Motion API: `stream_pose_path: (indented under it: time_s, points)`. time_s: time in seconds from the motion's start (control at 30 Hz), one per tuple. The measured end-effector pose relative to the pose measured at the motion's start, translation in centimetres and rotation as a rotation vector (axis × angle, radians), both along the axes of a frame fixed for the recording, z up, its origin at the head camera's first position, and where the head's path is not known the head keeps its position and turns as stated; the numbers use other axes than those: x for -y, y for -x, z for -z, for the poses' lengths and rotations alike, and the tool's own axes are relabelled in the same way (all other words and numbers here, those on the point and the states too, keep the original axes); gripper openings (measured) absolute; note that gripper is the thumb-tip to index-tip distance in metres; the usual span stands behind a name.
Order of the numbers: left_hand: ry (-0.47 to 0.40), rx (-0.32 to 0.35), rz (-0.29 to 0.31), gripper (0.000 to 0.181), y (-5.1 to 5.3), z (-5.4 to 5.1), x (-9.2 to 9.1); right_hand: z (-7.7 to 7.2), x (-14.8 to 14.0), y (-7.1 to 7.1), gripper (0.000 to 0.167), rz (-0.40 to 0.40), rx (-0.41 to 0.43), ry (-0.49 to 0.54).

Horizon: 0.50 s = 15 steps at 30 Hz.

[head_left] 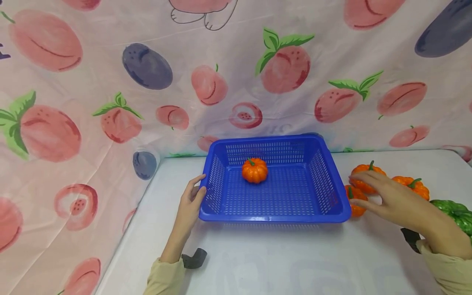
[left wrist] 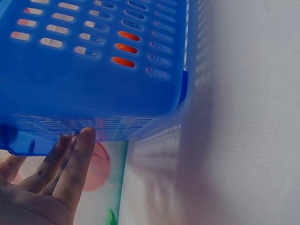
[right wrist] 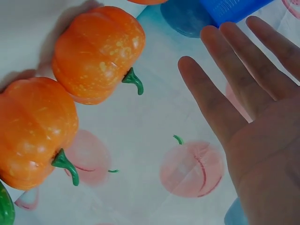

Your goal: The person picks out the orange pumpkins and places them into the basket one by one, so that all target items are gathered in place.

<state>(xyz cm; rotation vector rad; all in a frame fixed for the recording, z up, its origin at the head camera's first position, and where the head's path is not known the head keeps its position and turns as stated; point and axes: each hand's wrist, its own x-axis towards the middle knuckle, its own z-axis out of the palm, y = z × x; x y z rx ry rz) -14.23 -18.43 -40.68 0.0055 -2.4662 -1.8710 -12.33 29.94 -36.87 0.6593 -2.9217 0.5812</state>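
A blue plastic basket [head_left: 273, 218] with slotted walls stands on the white table, holding one small orange pumpkin [head_left: 255, 171] with a green stem. At its left rim is my left hand [head_left: 189, 203]; the left wrist view shows straight fingers [left wrist: 75, 168] touching the basket's outer wall [left wrist: 93, 89]. My right hand [head_left: 391, 199] is spread with nothing in its grasp, above orange pumpkins right of the basket. One pumpkin [head_left: 355, 200] lies beside the basket wall, another [head_left: 368, 174] behind it, and a third [head_left: 413, 186] farther right. The right wrist view shows extended fingers [right wrist: 239, 70] apart from two pumpkins [right wrist: 96, 54].
A green, bumpy squash-like object [head_left: 451, 211] lies at the right edge, partly behind my right forearm. The white table [head_left: 287, 258] extends in front of the basket. Fruit-printed cloth [head_left: 221, 53] hangs behind and to the left.
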Motion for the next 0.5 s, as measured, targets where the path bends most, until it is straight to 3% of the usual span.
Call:
stream_pose_path:
  time_s: [0.5]
  points:
    - [-0.006, -0.021, 0.008, 0.043, 0.1, 0.4, 0.1, 1.5, -0.2, 0.2, 0.073, 0.06, 0.139, -0.043]
